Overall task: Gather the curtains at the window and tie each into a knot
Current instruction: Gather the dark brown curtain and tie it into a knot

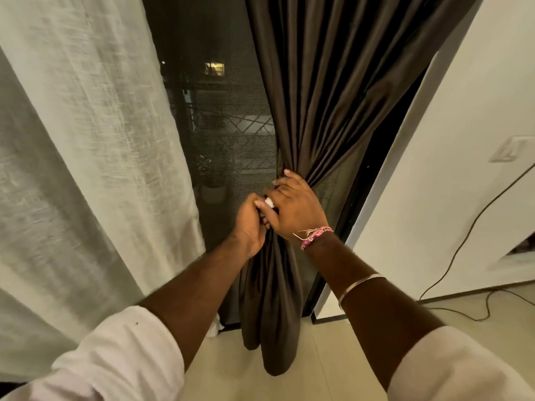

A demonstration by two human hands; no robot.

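Brown curtain (333, 82) bunched, knot not yet formed.
Left hand (250, 224) and right hand (292, 206) clamp the gather; next, loop the tail at six o'clock.

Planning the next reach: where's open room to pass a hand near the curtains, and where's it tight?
Open: the gap over the dark window screen, between the white curtain and the brown curtain. Also bare floor right of the brown curtain's hanging tail. Tight: at the gather, where the left hand and right hand both grip the brown curtain.
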